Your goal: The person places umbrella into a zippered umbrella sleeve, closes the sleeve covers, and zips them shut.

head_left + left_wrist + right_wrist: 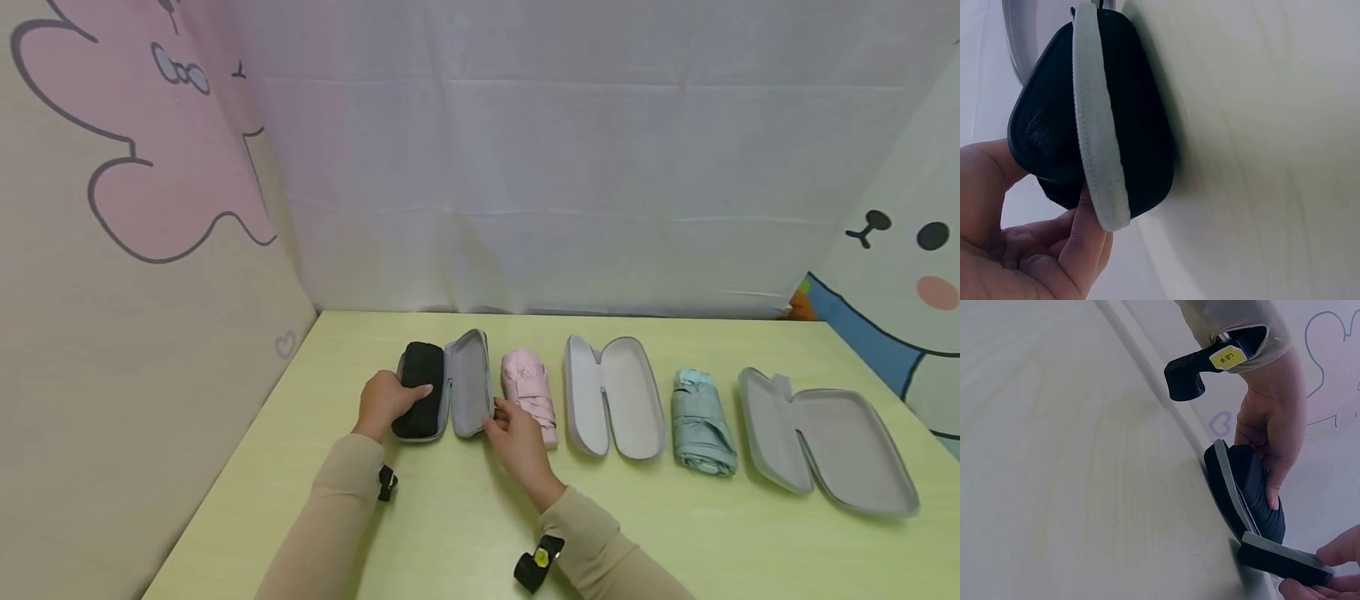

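Note:
A small zip case lies unfolded at the left, dark outside with a grey lining and a pale zipper band (1094, 119). A black folded umbrella (422, 379) sits in its left half. My left hand (386, 404) holds the umbrella from the left, thumb across the top, fingertips at the case's rim. On the other side, my right hand (519, 442) pinches the outer edge of the case's lid (470, 387), which stands partly raised. In the right wrist view the lid (1285, 559) is between that hand's thumb and fingers.
Right of the lid lies a pink folded umbrella (528, 392), close to my right hand. Farther right come an unfolded white-lined case (633, 400), a teal folded umbrella (701, 425) and a larger unfolded grey case (855, 450). A curtain (525, 208) hangs behind the table (450, 533).

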Available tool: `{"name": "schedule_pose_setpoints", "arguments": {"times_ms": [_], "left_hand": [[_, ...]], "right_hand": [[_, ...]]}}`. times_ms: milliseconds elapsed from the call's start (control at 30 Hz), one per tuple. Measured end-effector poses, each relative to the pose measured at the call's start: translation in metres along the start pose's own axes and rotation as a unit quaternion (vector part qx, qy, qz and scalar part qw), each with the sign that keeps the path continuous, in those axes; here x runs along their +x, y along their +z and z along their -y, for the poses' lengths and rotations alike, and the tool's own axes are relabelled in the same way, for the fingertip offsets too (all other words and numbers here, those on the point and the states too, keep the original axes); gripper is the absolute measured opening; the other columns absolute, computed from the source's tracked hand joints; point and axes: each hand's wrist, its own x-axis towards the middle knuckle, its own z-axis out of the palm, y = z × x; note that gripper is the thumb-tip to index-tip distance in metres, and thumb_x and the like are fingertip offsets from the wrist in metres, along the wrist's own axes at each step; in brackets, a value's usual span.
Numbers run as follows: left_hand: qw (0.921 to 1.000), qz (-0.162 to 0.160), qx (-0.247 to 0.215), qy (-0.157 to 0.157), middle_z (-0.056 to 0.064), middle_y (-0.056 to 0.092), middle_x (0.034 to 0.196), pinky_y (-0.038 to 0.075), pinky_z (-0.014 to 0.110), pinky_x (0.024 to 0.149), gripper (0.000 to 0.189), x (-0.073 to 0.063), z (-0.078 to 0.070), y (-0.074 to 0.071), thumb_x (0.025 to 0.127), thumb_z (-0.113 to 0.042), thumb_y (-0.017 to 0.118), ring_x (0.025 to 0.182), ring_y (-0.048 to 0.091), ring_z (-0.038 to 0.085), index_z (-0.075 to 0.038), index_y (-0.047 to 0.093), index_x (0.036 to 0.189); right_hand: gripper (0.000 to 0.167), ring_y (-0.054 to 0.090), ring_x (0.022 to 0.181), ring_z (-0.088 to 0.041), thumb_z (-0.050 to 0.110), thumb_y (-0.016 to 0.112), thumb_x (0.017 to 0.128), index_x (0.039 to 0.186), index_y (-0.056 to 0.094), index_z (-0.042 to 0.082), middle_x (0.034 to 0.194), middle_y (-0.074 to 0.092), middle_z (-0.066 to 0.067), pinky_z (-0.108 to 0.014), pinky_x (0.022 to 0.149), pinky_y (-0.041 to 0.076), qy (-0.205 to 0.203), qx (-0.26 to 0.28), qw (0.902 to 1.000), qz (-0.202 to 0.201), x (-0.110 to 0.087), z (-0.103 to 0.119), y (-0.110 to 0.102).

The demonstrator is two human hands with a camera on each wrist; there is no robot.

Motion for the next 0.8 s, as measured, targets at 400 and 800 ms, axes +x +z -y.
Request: {"name": "schedule_pose_setpoints", "arguments": {"times_ms": [400,800], "left_hand": [[0.9995,-0.028,0.014,-0.010,0.022,0.063,0.103,0.046,0.044,0.076,0.058,-0.0040,0.0006,-0.0014,0.074,-0.038,0.077,0.092,0.058,0.036,0.008,0.061,0.106],[0.9975,0.037,-0.051,-0.032,0.032,0.049,0.121,0.041,0.050,0.088,0.074,-0.0016,0.0066,-0.0033,0.082,-0.041,0.067,0.108,0.048,0.044,0.014,0.044,0.126]], "right_hand": [[0.034,0.063,0.085,-0.029,-0.002,0.063,0.083,0.114,0.056,-0.014,0.095,0.065,-0.022,-0.033,0.070,0.052,-0.009,-0.004,0.9999,-0.009,-0.0005,0.0015,0.0019],[0.038,0.061,0.092,-0.030,0.003,0.063,0.085,0.120,0.054,-0.012,0.102,0.062,-0.021,-0.033,0.075,0.051,0.012,0.027,0.9996,0.004,0.0020,0.0087,0.0028]]}}
